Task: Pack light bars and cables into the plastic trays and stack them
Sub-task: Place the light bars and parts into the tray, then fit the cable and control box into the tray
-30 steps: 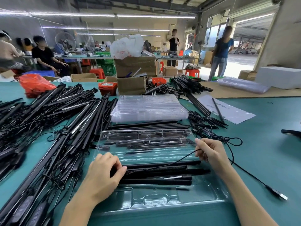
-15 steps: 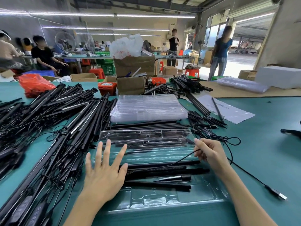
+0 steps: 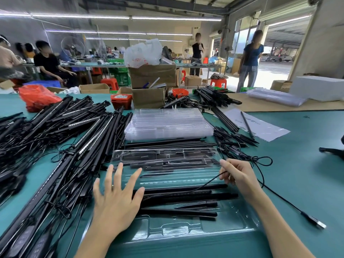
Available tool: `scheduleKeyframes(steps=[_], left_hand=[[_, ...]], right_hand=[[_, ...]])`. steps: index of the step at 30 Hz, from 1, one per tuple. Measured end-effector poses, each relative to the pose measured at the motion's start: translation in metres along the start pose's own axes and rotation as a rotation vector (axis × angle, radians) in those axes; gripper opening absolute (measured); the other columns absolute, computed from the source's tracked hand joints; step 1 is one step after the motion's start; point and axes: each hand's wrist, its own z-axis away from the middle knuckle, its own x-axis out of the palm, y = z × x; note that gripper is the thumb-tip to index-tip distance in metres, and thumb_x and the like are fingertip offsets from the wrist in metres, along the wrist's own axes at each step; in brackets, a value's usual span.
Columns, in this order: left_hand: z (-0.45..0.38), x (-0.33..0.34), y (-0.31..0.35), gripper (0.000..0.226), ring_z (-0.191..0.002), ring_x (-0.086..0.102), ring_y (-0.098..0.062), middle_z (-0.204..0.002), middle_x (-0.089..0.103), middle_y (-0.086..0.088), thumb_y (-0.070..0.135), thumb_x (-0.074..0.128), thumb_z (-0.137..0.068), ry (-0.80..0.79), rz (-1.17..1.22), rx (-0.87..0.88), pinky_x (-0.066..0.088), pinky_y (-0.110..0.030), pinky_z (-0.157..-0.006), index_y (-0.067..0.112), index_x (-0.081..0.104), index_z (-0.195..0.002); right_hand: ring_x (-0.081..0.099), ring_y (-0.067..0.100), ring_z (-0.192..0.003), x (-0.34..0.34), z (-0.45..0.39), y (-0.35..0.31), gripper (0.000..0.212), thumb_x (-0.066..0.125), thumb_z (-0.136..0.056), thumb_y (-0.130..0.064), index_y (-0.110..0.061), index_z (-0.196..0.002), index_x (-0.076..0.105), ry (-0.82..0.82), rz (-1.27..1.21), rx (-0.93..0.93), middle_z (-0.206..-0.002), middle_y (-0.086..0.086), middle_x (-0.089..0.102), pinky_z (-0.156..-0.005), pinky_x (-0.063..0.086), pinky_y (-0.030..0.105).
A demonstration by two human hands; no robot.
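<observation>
Two hands, head view: both work over the clear moulded plastic tray (image 3: 186, 229) at the near edge of the green table (image 3: 297, 164).
Left hand (image 3: 116, 200): fingers now straight and spread, holding nothing; a second ago they were curled over the left ends of the black light bars (image 3: 186, 198). The palm lies over those ends.
Right hand (image 3: 240, 175): fingers curled, pinching the thin black cable (image 3: 204, 185), as before.
Light bars: lying lengthwise in the tray, unmoved.
Cable: its plug (image 3: 314, 221) trails off the tray's right side.
Task meaning: bars judged seated; the cable remains to be tucked in.
Stack of empty clear trays (image 3: 167, 123): toward the far edge.
</observation>
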Motion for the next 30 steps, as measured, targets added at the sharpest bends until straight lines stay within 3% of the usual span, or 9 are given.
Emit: scheduleKeyframes(steps=[5, 9, 13, 16, 18, 20, 22, 27, 30], left_hand=[[0.0, -0.002, 0.002, 0.056, -0.143, -0.041, -0.025, -0.162, -0.033, -0.003, 0.062, 0.005, -0.098, -0.034, -0.047, -0.014, -0.016, -0.057, -0.117, 0.059, -0.025, -0.145], [-0.001, -0.003, 0.003, 0.059, -0.141, -0.044, -0.024, -0.16, -0.036, -0.004, 0.062, 0.006, -0.099, -0.046, -0.048, -0.024, -0.018, -0.057, -0.116, 0.054, -0.029, -0.145], [-0.002, 0.001, 0.001, 0.06, -0.142, -0.041, -0.02, -0.164, -0.026, -0.001, 0.062, 0.012, -0.099, -0.026, -0.005, -0.036, -0.017, -0.054, -0.117, 0.052, -0.017, -0.151], [0.0, 0.004, 0.001, 0.059, -0.147, -0.03, -0.018, -0.166, -0.01, 0.002, 0.063, 0.017, -0.097, 0.037, 0.02, -0.047, -0.007, -0.051, -0.12, 0.053, 0.0, -0.152], [0.001, 0.004, 0.0, 0.058, -0.147, -0.027, -0.018, -0.164, -0.006, 0.003, 0.063, 0.018, -0.097, 0.048, 0.031, -0.05, -0.004, -0.05, -0.12, 0.052, 0.005, -0.152], [0.0, 0.004, -0.001, 0.057, -0.147, -0.025, -0.018, -0.163, -0.004, 0.003, 0.063, 0.019, -0.096, 0.052, 0.042, -0.053, -0.003, -0.05, -0.12, 0.051, 0.008, -0.151], [0.0, 0.004, 0.0, 0.055, -0.147, -0.023, -0.017, -0.163, -0.002, 0.003, 0.063, 0.02, -0.096, 0.057, 0.056, -0.055, -0.002, -0.05, -0.12, 0.051, 0.011, -0.15], [0.001, 0.002, 0.001, 0.053, -0.147, -0.021, -0.018, -0.163, -0.001, 0.002, 0.062, 0.021, -0.097, 0.062, 0.08, -0.059, -0.002, -0.05, -0.12, 0.05, 0.012, -0.148], [0.002, 0.0, 0.002, 0.05, -0.148, -0.016, -0.019, -0.163, 0.004, 0.001, 0.061, 0.023, -0.097, 0.083, 0.094, -0.061, 0.0, -0.049, -0.119, 0.052, 0.015, -0.146]], right_hand=[[0.053, 0.018, -0.048, 0.001, 0.002, -0.008, 0.058, 0.063, -0.083, -0.041, 0.015, -0.073, 0.058, -0.014, -0.015, 0.007, -0.062, 0.019, 0.067, -0.043, 0.037, 0.016], [0.05, 0.021, -0.048, 0.003, 0.004, -0.027, 0.056, 0.062, -0.084, -0.047, 0.008, -0.076, 0.06, -0.059, -0.012, 0.022, -0.066, 0.018, 0.068, -0.044, 0.032, 0.024], [0.047, 0.014, -0.043, 0.009, 0.001, -0.052, 0.04, 0.066, -0.086, -0.047, -0.007, -0.083, 0.062, -0.209, 0.093, 0.096, -0.065, 0.013, 0.067, -0.04, 0.035, 0.018], [0.051, 0.014, -0.042, -0.007, 0.001, -0.064, 0.029, 0.066, -0.09, -0.053, -0.03, -0.105, 0.061, -0.365, 0.409, 0.31, -0.065, 0.007, 0.072, -0.038, 0.035, 0.02], [0.044, 0.016, -0.037, -0.027, -0.001, -0.065, 0.026, 0.067, -0.09, -0.051, -0.032, -0.107, 0.062, -0.227, 0.438, 0.366, -0.059, 0.01, 0.07, -0.038, 0.031, 0.019], [0.036, 0.016, -0.034, -0.051, -0.005, -0.058, 0.025, 0.067, -0.091, -0.046, -0.024, -0.104, 0.063, 0.105, 0.41, 0.361, -0.051, 0.011, 0.065, -0.042, 0.03, 0.019], [0.035, 0.017, -0.034, -0.069, -0.004, -0.048, 0.026, 0.064, -0.092, -0.043, -0.02, -0.102, 0.058, 0.286, 0.469, 0.44, -0.047, 0.01, 0.062, -0.046, 0.031, 0.021], [0.039, 0.019, -0.034, -0.075, 0.01, -0.03, 0.05, 0.064, -0.092, -0.046, 0.003, -0.089, 0.055, 0.161, 0.561, 0.79, -0.058, 0.022, 0.068, -0.043, 0.027, 0.016], [0.044, 0.021, -0.039, -0.071, 0.012, -0.027, 0.044, 0.07, -0.091, -0.041, 0.0, -0.089, 0.056, 0.162, 0.521, 0.76, -0.061, 0.017, 0.07, -0.043, 0.027, 0.016]])
